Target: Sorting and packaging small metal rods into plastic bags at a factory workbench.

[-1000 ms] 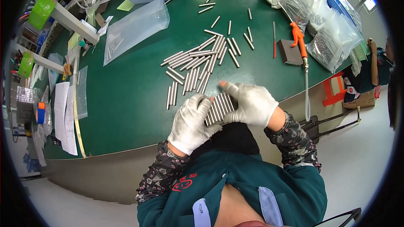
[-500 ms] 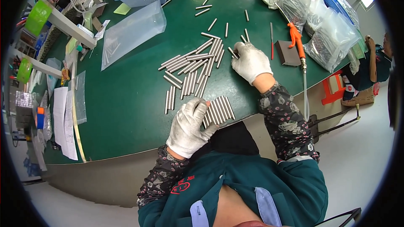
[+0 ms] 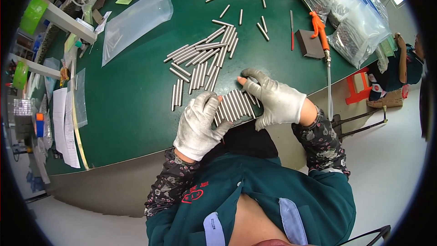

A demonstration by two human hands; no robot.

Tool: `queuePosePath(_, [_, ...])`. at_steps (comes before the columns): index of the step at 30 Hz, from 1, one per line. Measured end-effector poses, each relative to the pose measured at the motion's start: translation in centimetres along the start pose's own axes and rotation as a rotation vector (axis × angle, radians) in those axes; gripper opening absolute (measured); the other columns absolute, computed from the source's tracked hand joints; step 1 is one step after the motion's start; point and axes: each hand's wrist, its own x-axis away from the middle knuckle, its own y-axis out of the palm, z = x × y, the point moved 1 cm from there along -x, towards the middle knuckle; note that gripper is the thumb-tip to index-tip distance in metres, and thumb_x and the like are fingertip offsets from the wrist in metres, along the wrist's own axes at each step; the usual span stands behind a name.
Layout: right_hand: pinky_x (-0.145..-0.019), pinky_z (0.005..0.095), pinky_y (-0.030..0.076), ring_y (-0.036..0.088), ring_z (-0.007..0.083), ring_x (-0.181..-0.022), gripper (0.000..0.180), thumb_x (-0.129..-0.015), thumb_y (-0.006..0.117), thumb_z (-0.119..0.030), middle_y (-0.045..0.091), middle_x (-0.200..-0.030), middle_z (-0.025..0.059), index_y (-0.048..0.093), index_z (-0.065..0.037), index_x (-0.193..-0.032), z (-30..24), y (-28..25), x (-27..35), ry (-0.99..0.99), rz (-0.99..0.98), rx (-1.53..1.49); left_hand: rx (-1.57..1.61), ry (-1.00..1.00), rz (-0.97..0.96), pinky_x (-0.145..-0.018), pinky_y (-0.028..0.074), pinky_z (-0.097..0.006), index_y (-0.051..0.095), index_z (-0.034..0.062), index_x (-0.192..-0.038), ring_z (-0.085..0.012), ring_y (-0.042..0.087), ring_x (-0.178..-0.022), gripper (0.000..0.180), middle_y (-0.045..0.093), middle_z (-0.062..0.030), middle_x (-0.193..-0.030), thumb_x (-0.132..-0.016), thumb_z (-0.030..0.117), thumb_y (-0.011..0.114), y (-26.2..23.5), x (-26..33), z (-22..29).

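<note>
1. The white-gloved left hand (image 3: 198, 125) grips a flat row of short silver metal rods (image 3: 234, 105) at the near edge of the green table (image 3: 127, 105).
2. The white-gloved right hand (image 3: 273, 100) closes on the row's right end.
3. Loose silver rods (image 3: 205, 59) lie scattered just beyond.
4. A clear plastic bag (image 3: 134, 20) lies far left.

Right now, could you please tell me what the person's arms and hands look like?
Both hands, the left hand and the right hand, wear white knit gloves, greyed with grime at the fingertips. The forearms are covered by dark sleeves with a pale floral pattern, worn with a teal garment.
</note>
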Motion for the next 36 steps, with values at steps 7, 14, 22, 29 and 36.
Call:
queuePosePath(7, [-0.085,0.0396,0.049,0.056,0.0376,-0.100,0.070,-0.059,0.077,-0.020,0.049,-0.117,0.0194,0.049,0.001,-0.120,0.4,1.1,-0.4,0.085,-0.058,-0.026,-0.004,0.001,-0.002,-0.084,0.047,-0.040,0.056,0.0012,-0.107,-0.0328,0.056,-0.095,0.054,0.054,-0.0152,-0.107,-0.060,0.016,0.079,0.1,0.2,-0.1])
queuePosePath(14, [-0.084,0.0405,0.048,0.056,0.0361,-0.101,0.060,-0.062,0.077,-0.023,0.052,-0.113,0.0185,0.055,0.001,-0.112,0.0,1.2,-0.1,0.087,0.012,-0.028,-0.013,0.006,0.003,-0.083,0.047,-0.040,0.055,0.0006,-0.108,-0.0331,0.056,-0.094,0.056,0.054,-0.0154,-0.107,-0.060,0.016,0.079,0.0,0.2,-0.2])
queuePosePath(22, [-0.069,0.0275,0.045,0.051,0.0160,-0.074,0.059,-0.056,0.079,-0.027,0.053,-0.097,0.0069,0.057,-0.002,-0.105,1.9,-1.6,0.7,0.260,0.226,-0.438,0.002,0.018,0.023,-0.084,0.047,-0.040,0.055,0.0005,-0.108,-0.0330,0.056,-0.095,0.057,0.054,-0.0150,-0.108,-0.058,0.014,0.079,0.0,0.2,-0.2])
queuePosePath(29, [-0.071,0.0391,0.048,0.060,0.0313,-0.077,0.049,-0.063,0.069,-0.011,0.056,-0.077,0.0136,0.051,-0.002,-0.108,2.9,-0.8,1.9,0.390,0.168,-0.229,-0.005,0.003,0.007,-0.085,0.047,-0.040,0.055,0.0011,-0.108,-0.0328,0.055,-0.096,0.060,0.053,-0.0144,-0.108,-0.054,0.010,0.080,0.1,0.3,-0.2])
queuePosePath(36, [-0.065,0.0383,0.046,0.057,0.0308,-0.072,0.022,-0.068,0.053,0.008,0.056,-0.076,0.0120,0.052,-0.004,-0.086,2.7,0.7,1.9,0.100,0.550,-0.207,-0.005,0.047,0.031,-0.081,0.047,-0.040,0.055,0.0034,-0.112,-0.0319,0.054,-0.093,0.060,0.053,-0.0125,-0.109,-0.059,0.015,0.080,0.2,0.3,-0.3])
